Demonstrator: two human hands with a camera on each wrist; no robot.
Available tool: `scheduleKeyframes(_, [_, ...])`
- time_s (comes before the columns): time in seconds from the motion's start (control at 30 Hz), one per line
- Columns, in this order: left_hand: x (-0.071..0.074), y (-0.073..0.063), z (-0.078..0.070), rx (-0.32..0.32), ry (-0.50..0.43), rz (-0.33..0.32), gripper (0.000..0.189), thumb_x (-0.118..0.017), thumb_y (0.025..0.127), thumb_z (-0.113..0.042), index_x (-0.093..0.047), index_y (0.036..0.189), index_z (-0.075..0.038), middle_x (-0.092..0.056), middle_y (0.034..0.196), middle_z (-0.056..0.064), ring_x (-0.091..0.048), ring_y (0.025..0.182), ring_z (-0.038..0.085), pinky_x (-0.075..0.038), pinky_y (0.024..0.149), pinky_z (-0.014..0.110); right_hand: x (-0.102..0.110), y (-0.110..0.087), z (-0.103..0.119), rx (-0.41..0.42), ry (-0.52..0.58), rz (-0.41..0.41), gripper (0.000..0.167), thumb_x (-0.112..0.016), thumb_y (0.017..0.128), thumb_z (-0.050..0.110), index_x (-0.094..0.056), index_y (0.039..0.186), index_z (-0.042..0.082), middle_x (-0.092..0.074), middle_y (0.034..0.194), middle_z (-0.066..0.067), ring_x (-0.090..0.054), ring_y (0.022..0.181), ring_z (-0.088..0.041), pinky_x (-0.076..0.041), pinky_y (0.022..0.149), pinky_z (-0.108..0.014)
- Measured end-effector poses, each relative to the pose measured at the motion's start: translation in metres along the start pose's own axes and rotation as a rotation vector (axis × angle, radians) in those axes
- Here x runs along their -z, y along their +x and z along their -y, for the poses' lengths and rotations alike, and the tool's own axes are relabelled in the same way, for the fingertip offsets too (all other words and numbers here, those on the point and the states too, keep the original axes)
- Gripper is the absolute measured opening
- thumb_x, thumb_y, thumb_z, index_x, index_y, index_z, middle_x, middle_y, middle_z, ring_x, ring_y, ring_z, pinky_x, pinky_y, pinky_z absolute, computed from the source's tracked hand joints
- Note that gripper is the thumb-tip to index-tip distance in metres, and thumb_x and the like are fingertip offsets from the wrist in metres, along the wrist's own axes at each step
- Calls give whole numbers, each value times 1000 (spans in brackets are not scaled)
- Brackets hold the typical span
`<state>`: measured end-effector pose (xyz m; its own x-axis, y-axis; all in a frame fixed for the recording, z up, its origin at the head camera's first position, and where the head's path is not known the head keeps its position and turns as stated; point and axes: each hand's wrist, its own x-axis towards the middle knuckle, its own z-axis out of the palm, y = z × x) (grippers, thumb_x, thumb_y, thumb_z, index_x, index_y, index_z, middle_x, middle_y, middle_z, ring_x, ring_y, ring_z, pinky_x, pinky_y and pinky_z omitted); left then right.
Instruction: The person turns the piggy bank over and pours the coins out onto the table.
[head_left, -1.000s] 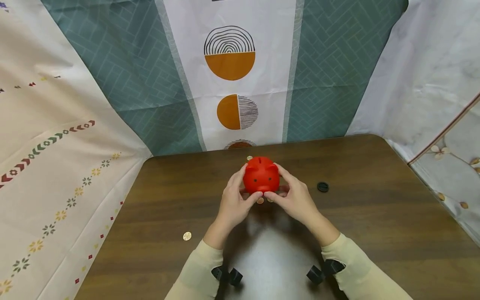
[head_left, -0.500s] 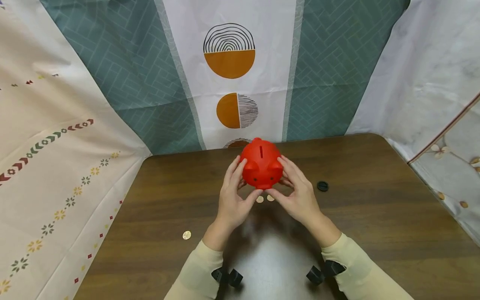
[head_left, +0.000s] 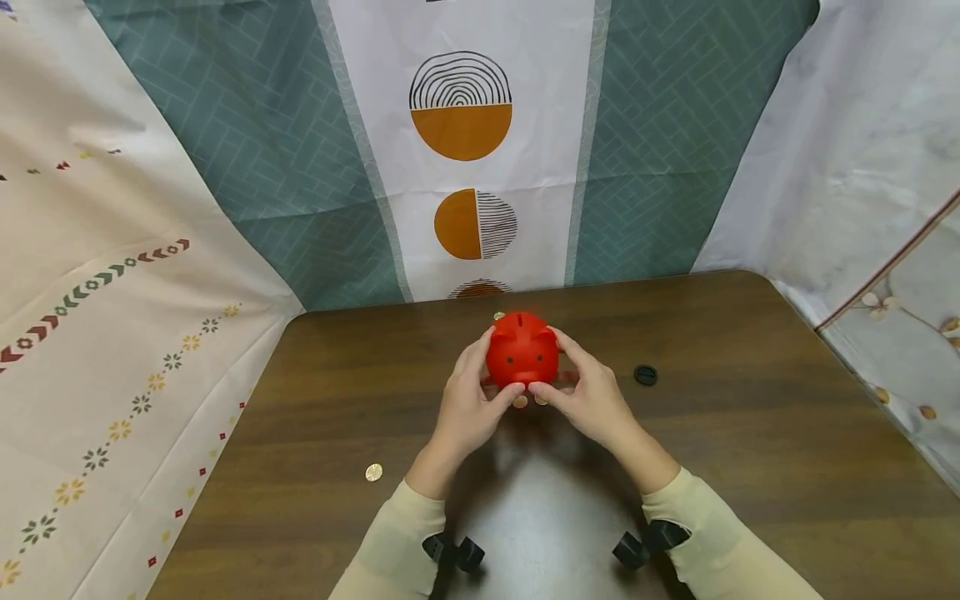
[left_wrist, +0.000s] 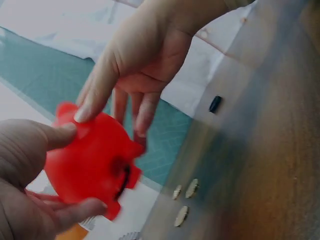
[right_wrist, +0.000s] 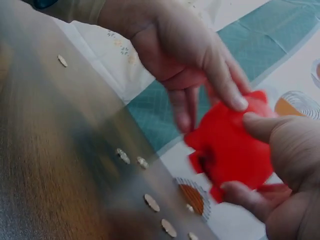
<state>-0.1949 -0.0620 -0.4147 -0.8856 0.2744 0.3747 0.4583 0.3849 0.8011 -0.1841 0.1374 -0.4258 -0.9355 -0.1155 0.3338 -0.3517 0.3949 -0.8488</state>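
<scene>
A red piggy bank [head_left: 522, 354] is held between both hands above the table, its snout toward me in the head view. My left hand [head_left: 471, 404] grips one side, the thumb near the snout and fingers round the body. On the other side, my right hand [head_left: 588, 400] holds it the same way. Both wrist views are blurred around the piggy bank [left_wrist: 90, 165], but a dark round opening shows in its underside. Below it lie gold-coloured coins [right_wrist: 151, 202], partly hidden by the hands in the head view.
A black round cap [head_left: 645, 375] lies on the wooden table [head_left: 750, 433] to the right of the hands. One coin [head_left: 373, 472] rests apart at the left, and another coin [head_left: 498, 317] is behind the piggy bank. Patterned cloths hang around the table's back and sides.
Half a second ago the piggy bank was higher and tipped forward, its top slot facing me; now it is lower and tipped back, much as one second ago. Both hands keep their grip.
</scene>
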Motion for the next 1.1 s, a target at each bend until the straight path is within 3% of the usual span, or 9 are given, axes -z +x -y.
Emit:
scheduleKeyframes(0.1, [-5,-3,6,36,60,17,82,-76,84,-21,-30,151,-14,-44,140,8,-60,98,22,-57,72,28,-1,-2,-5,-51,13,44,79,-80,79,30,-39,147,23,-57,128,-9,-70,86,-25,-58,67,-30])
scheduleKeyframes(0.17, [-8,-3,6,-24,55,-12,81,-76,84,-20,-30,150,-13,-41,144,10,-62,96,22,-57,74,29,-1,-2,-6,17,5,4,80,-81,78,26,-40,147,21,-55,131,-9,-70,90,-23,-58,71,-30])
scheduleKeyframes(0.27, [-8,-1,2,-173,4,-81,82,-77,82,-18,-31,150,-14,-32,150,10,-64,103,25,-56,79,34,1,-1,-3,194,-8,-111,82,-83,75,17,-42,146,17,-49,139,-10,-68,98,-27,-57,74,-35])
scheduleKeyframes(0.33, [-7,1,-1,-209,0,-98,82,-77,82,-18,-31,150,-14,-30,151,10,-64,104,26,-56,80,34,2,0,-1,215,0,-130,83,-84,75,16,-42,146,19,-49,140,-7,-68,97,-26,-57,74,-35])
scheduleKeyframes(0.53, [-7,-1,8,-17,86,5,83,-75,84,-20,-28,151,-13,-43,142,8,-62,85,23,-56,65,23,2,1,-7,-24,3,38,80,-79,79,34,-38,148,24,-57,126,-5,-70,79,-18,-57,66,-26])
scheduleKeyframes(0.83, [-10,-4,10,11,35,24,84,-75,84,-23,-26,152,-17,-39,144,4,-67,78,22,-55,64,21,-1,-3,-11,-52,6,47,82,-79,79,35,-35,148,29,-54,131,-4,-70,83,-20,-57,67,-26])
scheduleKeyframes(0.9, [-10,-3,6,-46,21,-13,84,-76,83,-20,-27,152,-17,-37,146,4,-67,84,21,-57,68,24,0,-3,-8,11,-2,7,83,-80,78,30,-36,148,30,-53,134,-3,-70,88,-21,-57,70,-27])
scheduleKeyframes(1.03, [-5,0,-9,-306,-12,-146,83,-80,78,-10,-35,148,-10,-32,150,14,-64,104,28,-56,79,37,3,-1,4,310,-37,-164,85,-86,71,11,-43,145,16,-47,142,-10,-65,105,-30,-57,74,-37])
scheduleKeyframes(1.1, [-2,1,-15,-367,-12,-185,82,-81,77,-8,-37,146,-8,-31,150,16,-63,106,30,-56,79,38,5,1,9,372,-37,-198,86,-86,70,6,-44,144,13,-44,144,-11,-63,107,-32,-57,74,-40])
